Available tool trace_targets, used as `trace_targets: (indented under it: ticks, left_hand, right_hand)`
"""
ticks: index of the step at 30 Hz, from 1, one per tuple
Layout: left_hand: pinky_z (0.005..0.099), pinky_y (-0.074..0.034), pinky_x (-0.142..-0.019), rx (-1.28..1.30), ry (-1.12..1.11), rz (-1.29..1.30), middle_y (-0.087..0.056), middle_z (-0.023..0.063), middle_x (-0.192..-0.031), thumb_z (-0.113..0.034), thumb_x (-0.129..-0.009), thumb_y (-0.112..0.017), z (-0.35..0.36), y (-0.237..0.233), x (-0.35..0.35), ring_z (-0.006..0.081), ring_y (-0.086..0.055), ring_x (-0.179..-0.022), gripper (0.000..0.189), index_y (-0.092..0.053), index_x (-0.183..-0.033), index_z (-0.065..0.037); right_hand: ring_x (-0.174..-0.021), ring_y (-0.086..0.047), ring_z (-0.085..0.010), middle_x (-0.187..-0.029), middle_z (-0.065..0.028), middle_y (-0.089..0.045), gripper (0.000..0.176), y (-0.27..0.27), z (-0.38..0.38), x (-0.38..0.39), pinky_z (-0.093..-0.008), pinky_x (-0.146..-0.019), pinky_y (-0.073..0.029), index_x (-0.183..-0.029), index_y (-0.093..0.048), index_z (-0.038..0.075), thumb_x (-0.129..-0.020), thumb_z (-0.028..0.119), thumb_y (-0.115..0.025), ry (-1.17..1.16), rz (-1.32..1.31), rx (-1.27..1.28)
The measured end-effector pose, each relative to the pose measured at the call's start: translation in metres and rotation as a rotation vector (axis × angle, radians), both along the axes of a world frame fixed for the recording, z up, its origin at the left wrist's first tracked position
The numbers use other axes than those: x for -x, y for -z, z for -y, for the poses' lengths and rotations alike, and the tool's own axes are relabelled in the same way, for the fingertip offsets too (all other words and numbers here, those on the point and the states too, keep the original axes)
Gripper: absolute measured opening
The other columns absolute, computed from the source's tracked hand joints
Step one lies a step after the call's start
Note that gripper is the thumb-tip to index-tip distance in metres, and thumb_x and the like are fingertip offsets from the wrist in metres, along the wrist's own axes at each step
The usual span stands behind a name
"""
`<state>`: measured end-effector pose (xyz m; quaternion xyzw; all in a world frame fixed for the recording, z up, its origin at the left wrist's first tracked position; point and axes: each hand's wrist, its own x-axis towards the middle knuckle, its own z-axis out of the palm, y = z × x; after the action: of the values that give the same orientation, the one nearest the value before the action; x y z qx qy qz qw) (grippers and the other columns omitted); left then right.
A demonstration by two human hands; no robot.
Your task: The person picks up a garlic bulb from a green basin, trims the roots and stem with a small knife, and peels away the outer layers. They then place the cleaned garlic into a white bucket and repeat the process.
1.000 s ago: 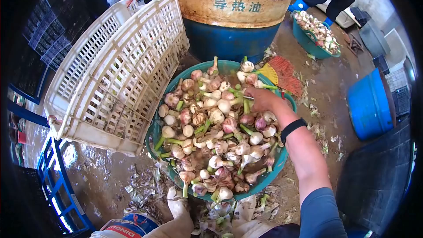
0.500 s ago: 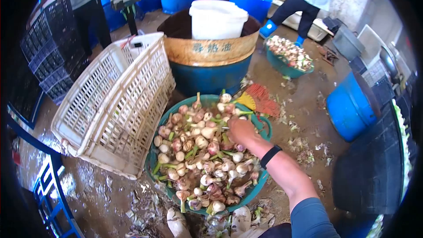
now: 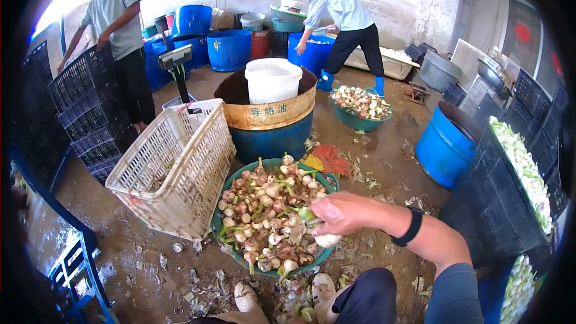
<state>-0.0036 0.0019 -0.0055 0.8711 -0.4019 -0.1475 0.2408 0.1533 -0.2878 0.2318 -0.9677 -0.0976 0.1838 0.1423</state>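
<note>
My right hand [image 3: 343, 212], with a black band on the wrist, is above the right rim of a green tub [image 3: 215, 223]. Its fingers are closed around a garlic bulb [image 3: 327, 240] whose white bottom shows below them. A green stalk end sticks out on the left side of the hand. Whether anything else is in the grip is hidden. Below and to the left, many garlic bulbs [image 3: 273, 192] with short stalks fill the tub. My left hand is not in view.
A white slatted crate [image 3: 201, 186] stands left of the tub. Behind is a blue drum [image 3: 273, 139] with a white bucket [image 3: 273, 81]. Red-and-yellow gloves [image 3: 327, 161] lie on the wet floor. Dark crates [image 3: 498, 192] stand right. Two people [image 3: 351, 12] work at the back.
My right hand has come up and out of the garlic pile toward the tub's right side, a bulb now in it. The view has tilted up, and the person in blue boots bends over a blue tub.
</note>
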Motion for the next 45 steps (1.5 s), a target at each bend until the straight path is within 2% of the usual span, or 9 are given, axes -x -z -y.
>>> trace_targets:
  ticks: [4, 10, 11, 13, 18, 26, 30, 36, 45]
  left_hand:
    - [0.0382, -0.045, -0.050, -0.038, -0.057, -0.011, -0.061, 0.0105, -0.067, -0.021, -0.084, -0.057, 0.000, 0.011, 0.004, 0.0230, -0.059, -0.057, 0.016, -0.064, -0.086, -0.007]
    - [0.0377, -0.050, -0.060, 0.851, -0.332, -0.964, -0.064, 0.0090, -0.101, -0.028, -0.097, -0.045, 0.001, -0.055, -0.004, 0.0271, -0.060, -0.068, 0.037, -0.052, -0.119, 0.001]
    - [0.0335, -0.051, -0.059, 1.023, -0.209, -0.341, -0.063, 0.0093, -0.097, -0.023, -0.096, -0.046, 0.007, -0.059, -0.010, 0.0242, -0.061, -0.068, 0.041, -0.043, -0.129, 0.000]
    - [0.0269, -0.049, -0.056, 1.143, -0.260, -0.273, -0.059, 0.0072, -0.090, -0.021, -0.096, -0.045, 0.011, -0.056, -0.007, 0.0176, -0.059, -0.064, 0.032, -0.048, -0.120, -0.001]
    - [0.0248, -0.044, -0.047, 0.953, -0.490, -1.313, -0.055, 0.0027, -0.080, -0.021, -0.095, -0.042, -0.005, -0.060, -0.005, 0.0130, -0.053, -0.055, 0.021, -0.050, -0.102, -0.003]
    - [0.0287, -0.049, -0.051, 0.808, -0.493, -0.666, -0.062, 0.0079, -0.069, -0.023, -0.092, -0.041, -0.005, -0.026, -0.020, 0.0167, -0.062, -0.061, 0.031, -0.063, -0.088, 0.000]
    - [0.0270, -0.043, -0.047, 0.835, -0.626, -1.078, -0.060, 0.0059, -0.061, -0.026, -0.093, -0.036, -0.004, -0.043, -0.025, 0.0136, -0.056, -0.052, 0.038, -0.064, -0.090, 0.000]
    - [0.0247, -0.043, -0.046, 0.890, -0.694, -1.180, -0.061, 0.0089, -0.071, -0.039, -0.099, -0.030, 0.004, -0.029, -0.021, 0.0143, -0.055, -0.053, 0.049, -0.058, -0.096, 0.002]
    - [0.0248, -0.044, -0.043, 0.735, -0.684, -1.158, -0.061, 0.0094, -0.074, -0.039, -0.100, -0.031, 0.001, -0.014, -0.018, 0.0137, -0.055, -0.052, 0.047, -0.055, -0.094, 0.000]
  right_hand:
    - [-0.070, -0.056, -0.0319, -0.076, -0.0168, -0.052, 0.038, -0.018, -0.035, 0.058, -0.0419, -0.061, -0.043, -0.079, -0.050, 0.000, -0.081, 0.034, -0.066, 0.067, -0.091, -0.116]
    - [-0.063, -0.058, -0.0381, -0.067, -0.0222, -0.057, 0.048, 0.048, -0.073, 0.119, -0.0445, -0.057, -0.045, -0.072, -0.056, -0.003, -0.078, 0.044, -0.064, 0.173, -0.028, -0.285]
    - [-0.065, -0.059, -0.0390, -0.067, -0.0228, -0.057, 0.050, 0.066, -0.081, 0.124, -0.0447, -0.058, -0.045, -0.072, -0.056, -0.003, -0.079, 0.046, -0.062, 0.171, -0.015, -0.299]
    - [-0.068, -0.060, -0.0394, -0.068, -0.0238, -0.057, 0.051, 0.087, -0.097, 0.133, -0.0453, -0.060, -0.046, -0.072, -0.056, -0.004, -0.080, 0.046, -0.060, 0.198, -0.036, -0.330]
    - [-0.064, -0.059, -0.0322, -0.067, -0.0212, -0.057, 0.051, 0.122, -0.136, 0.135, -0.0409, -0.059, -0.046, -0.076, -0.056, -0.005, -0.084, 0.045, -0.059, 0.371, -0.070, -0.479]
    - [-0.065, -0.057, -0.0098, -0.071, -0.0029, -0.060, 0.048, 0.113, -0.126, 0.155, -0.0240, -0.057, -0.046, -0.093, -0.064, 0.002, -0.096, 0.044, -0.041, 0.731, 0.032, -1.047]
    - [-0.046, -0.051, -0.0082, -0.063, -0.0030, -0.056, 0.067, 0.122, -0.125, 0.183, -0.0191, -0.041, -0.038, -0.088, -0.061, 0.002, -0.094, 0.060, -0.028, 0.984, -0.114, -1.190]
    - [-0.054, -0.055, -0.0072, -0.067, -0.0031, -0.058, 0.011, 0.164, -0.145, 0.187, -0.0192, -0.045, -0.042, -0.092, -0.055, 0.003, -0.088, 0.010, -0.063, 1.096, 0.014, -1.606]
    - [-0.048, -0.049, -0.0050, -0.062, -0.0004, -0.055, 0.011, 0.188, -0.152, 0.181, -0.0191, -0.041, -0.037, -0.085, -0.054, 0.005, -0.085, 0.009, -0.064, 0.943, 0.040, -1.447]
